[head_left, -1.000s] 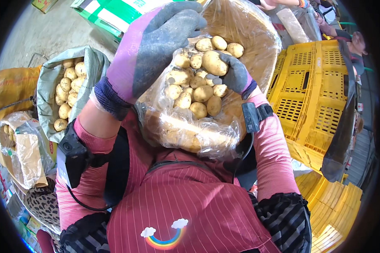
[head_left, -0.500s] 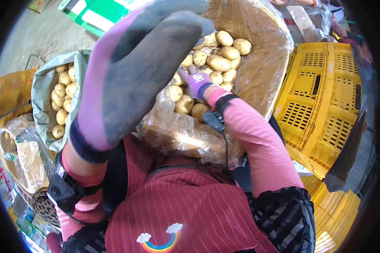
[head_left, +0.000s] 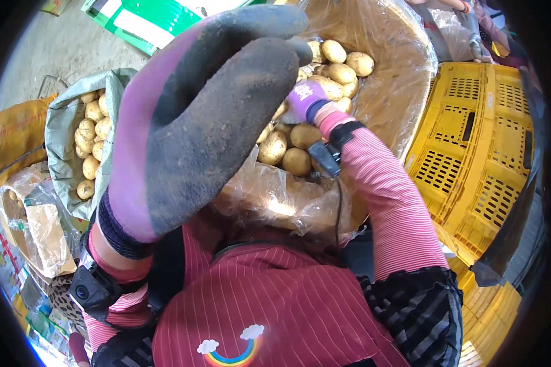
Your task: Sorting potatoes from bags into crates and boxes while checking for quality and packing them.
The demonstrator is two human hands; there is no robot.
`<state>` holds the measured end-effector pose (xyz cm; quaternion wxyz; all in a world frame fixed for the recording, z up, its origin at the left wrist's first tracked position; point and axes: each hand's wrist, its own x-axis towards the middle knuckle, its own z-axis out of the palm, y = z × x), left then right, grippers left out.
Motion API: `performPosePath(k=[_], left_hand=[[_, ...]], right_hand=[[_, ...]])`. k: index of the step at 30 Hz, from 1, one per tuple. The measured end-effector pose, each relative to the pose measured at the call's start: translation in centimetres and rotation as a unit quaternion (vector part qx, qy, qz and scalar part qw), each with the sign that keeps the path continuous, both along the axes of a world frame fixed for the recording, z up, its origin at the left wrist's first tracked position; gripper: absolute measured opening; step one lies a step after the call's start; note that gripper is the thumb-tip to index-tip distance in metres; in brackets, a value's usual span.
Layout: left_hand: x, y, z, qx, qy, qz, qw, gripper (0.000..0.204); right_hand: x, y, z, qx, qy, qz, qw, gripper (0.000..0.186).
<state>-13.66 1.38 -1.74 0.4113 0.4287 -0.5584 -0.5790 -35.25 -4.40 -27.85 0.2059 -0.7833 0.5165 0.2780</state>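
My left hand (head_left: 196, 122), in a purple glove with a soil-stained dark grey palm, is raised close in front of me and hides part of the view. Its fingers stretch out toward the upper right, and nothing shows between them and the thumb. Beyond it, my right hand (head_left: 306, 100), in a purple glove, reaches down onto pale yellow potatoes (head_left: 272, 148). The fingers of that hand are out of sight, so its grip is not visible. These potatoes lie in a large round container (head_left: 404, 85) lined with clear plastic film.
Left of me stands a pale green sack (head_left: 61, 147) of potatoes. A plastic-lined container (head_left: 18, 226) is below it. Yellow perforated crates (head_left: 450, 147) stand on the right. A green and white box (head_left: 141, 21) lies at the far left. Part of another person (head_left: 453, 5) shows at upper right.
My right hand has shifted a little to the right and up over the potatoes, and its fingers have gone out of sight. My left hand stays raised and looks slightly larger.
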Motion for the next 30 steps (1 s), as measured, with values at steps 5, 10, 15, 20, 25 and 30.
performPosePath(k=[5, 10, 15, 20, 25, 30], left_hand=[[2.2, -0.8, -3.8, -0.034, 0.153, -0.060, 0.986, 0.052], [1.9, -0.4, -2.8, -0.037, -0.064, 0.009, 0.997, 0.052], [2.3, -0.1, -2.3, -0.049, -0.081, 0.028, 0.995, 0.053], [1.0, -1.6, -3.2, -0.040, -0.069, -0.011, 0.997, 0.053], [1.2, -1.1, -3.5, -0.030, -0.061, -0.013, 0.998, 0.054], [0.7, -0.7, -3.2, -0.023, -0.016, -0.020, 0.999, 0.054]], right_hand=[[-4.8, -4.2, 1.8, -0.103, 0.076, -0.124, 0.984, 0.031], [-8.0, -4.2, 2.6, -0.114, -0.013, -0.161, 0.980, 0.045], [-0.7, -1.7, -0.8, 0.134, 0.022, 0.005, 0.991, 0.052], [-4.2, 1.1, -4.6, 0.147, -0.009, -0.058, 0.987, 0.056], [-4.8, -0.2, -1.5, 0.156, -0.125, -0.140, 0.970, 0.060], [-11.8, -2.7, -3.9, -0.010, -0.152, -0.151, 0.977, 0.069]])
